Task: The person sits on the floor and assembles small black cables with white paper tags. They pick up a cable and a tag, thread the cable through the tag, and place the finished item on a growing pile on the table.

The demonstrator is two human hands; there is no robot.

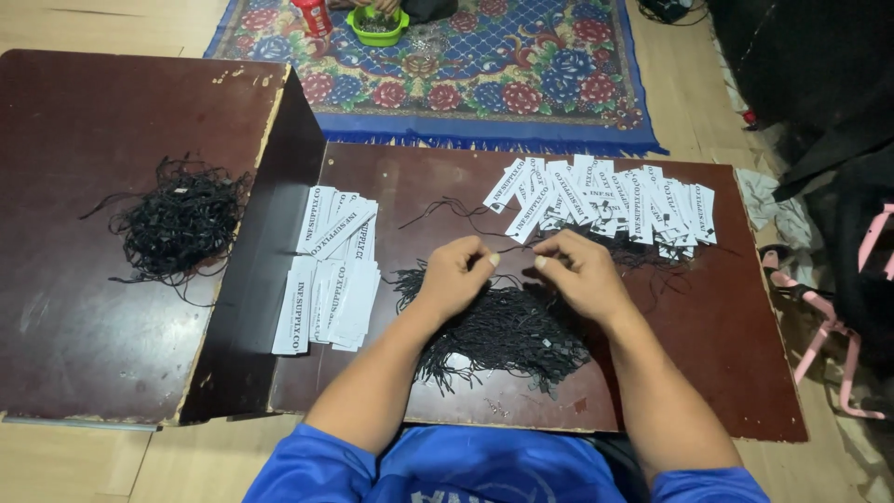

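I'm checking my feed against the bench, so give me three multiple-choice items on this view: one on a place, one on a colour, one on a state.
1. Where do the neatly stacked white tags lie?
A. left of both hands
B. on the rug
C. on the person's lap

2. What colour is the bowl on the rug?
A. white
B. green
C. black

3. What are the left hand and right hand doing?
A. resting flat on the table
B. lifting a tag each
C. pinching a thin black string between them

Answers: 1 A, the stack sits to the left of the hands beside the upright board; 2 B, the bowl is bright green; 3 C, thumbs and fingertips of both hands close on the string above the black pile.
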